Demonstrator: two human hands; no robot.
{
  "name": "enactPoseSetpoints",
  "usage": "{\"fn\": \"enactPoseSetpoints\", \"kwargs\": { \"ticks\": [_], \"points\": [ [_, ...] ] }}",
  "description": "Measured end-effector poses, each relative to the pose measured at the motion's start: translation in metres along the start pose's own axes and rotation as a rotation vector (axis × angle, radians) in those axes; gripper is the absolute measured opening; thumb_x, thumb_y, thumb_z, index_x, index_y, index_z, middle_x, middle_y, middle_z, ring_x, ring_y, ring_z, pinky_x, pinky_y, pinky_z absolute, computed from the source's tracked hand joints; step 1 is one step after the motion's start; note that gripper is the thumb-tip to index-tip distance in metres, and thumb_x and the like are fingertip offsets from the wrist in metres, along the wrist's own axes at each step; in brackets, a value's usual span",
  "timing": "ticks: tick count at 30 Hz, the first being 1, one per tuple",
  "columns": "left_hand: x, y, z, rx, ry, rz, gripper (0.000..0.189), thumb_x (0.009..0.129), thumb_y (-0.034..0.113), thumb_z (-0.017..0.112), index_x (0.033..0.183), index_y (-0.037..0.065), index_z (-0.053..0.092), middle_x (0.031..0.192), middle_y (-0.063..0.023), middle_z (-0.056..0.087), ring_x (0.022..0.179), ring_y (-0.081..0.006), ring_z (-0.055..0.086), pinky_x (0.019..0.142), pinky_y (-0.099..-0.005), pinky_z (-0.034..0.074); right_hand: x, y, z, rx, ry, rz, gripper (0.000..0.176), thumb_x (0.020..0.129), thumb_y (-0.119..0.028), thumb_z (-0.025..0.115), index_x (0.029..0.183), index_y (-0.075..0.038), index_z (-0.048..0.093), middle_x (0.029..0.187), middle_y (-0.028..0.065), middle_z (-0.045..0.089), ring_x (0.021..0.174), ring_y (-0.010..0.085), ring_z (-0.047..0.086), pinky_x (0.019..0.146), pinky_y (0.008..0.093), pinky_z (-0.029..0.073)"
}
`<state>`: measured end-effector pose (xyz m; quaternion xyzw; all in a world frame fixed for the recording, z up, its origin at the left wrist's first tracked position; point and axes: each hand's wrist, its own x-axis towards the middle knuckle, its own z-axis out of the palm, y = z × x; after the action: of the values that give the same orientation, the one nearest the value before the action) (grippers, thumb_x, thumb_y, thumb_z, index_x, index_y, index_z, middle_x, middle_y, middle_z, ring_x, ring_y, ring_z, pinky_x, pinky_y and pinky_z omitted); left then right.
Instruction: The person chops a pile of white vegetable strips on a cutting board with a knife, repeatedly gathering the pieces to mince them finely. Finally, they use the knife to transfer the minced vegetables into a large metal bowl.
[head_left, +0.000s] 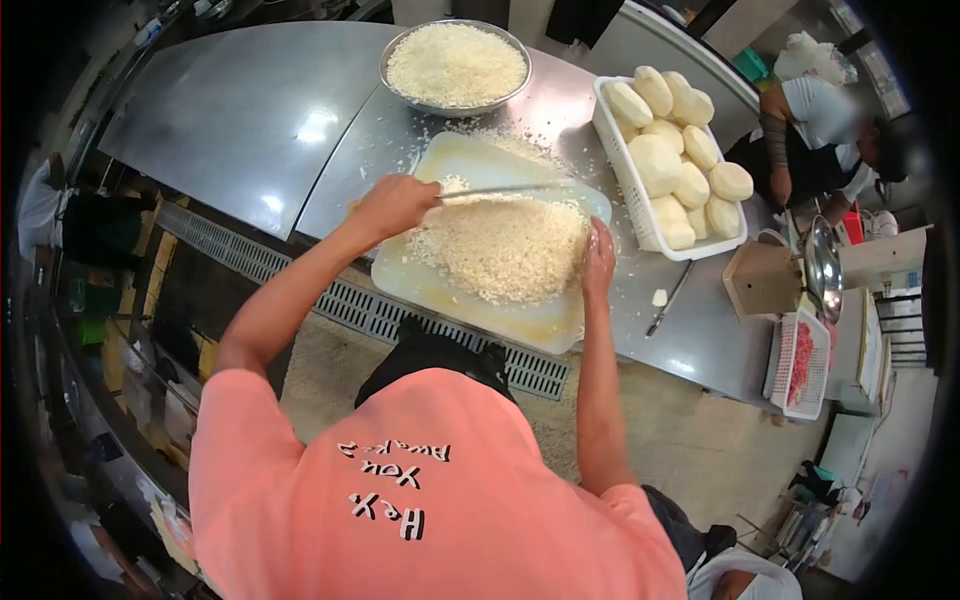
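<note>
The left hand (398, 206) was closed around the handle of a knife (505, 188), its blade lying across the far side of a chopped white pile (510, 250). The right hand (598, 258) gripped nothing visible; its fingers were extended against the pile's right side. The pile sat mid-board. The board (470, 308) reached the table's near edge and appeared to project slightly past it. Risks noted: a sideways stroke could bring the blade to the right fingers; a hard push towards the body could tip the board or spill bits. A bowl (458, 103), heaped high, stood at the far edge. The full basket (648, 215) stood right of the board, with a slim tool (670, 298) near the near edge. Elbow room was wider leftward, tighter towards the basket.
</note>
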<state>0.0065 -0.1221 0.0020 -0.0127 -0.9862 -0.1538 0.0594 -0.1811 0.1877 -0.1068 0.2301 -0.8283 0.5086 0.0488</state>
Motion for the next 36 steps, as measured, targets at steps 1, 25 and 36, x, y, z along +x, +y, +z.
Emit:
{"fn": "enactPoseSetpoints", "kwargs": {
  "ticks": [1,25,36],
  "points": [
    [-0.016,-0.002,-0.007,-0.018,0.06,-0.125,0.02,0.087,0.022,0.06,0.081,0.003,0.059,0.066,-0.0193,0.061,0.067,-0.041,0.061,0.062,-0.0516,0.047,0.004,0.009,0.012,0.0,-0.04,-0.009,0.036,0.096,-0.025,0.046,0.124,-0.005,0.058,0.129,0.0169,0.055,0.124,0.033,0.045,0.105,0.0413,0.033],
    [0.014,0.117,0.025,-0.223,-0.14,-0.454,0.024,0.086,0.012,0.049,0.084,-0.01,0.059,0.074,-0.0318,0.06,0.075,-0.0461,0.061,0.07,-0.0509,0.048,0.002,-0.13,-0.032,0.335,0.03,-0.118,0.032,0.092,-0.01,0.048,0.119,0.001,0.061,0.112,0.015,0.066,0.108,0.0238,0.06,0.095,0.0336,0.042],
    [-0.006,0.116,0.018,-0.243,-0.047,-0.421,0.018,0.082,0.008,0.051,0.082,-0.008,0.058,0.075,-0.031,0.061,0.074,-0.0468,0.062,0.07,-0.0517,0.05,-0.036,-0.102,-0.049,0.204,0.168,-0.093,0.018,0.079,0.006,0.057,0.093,0.0,0.066,0.1,0.0139,0.068,0.1,0.025,0.064,0.088,0.0335,0.047]
  ]
}}
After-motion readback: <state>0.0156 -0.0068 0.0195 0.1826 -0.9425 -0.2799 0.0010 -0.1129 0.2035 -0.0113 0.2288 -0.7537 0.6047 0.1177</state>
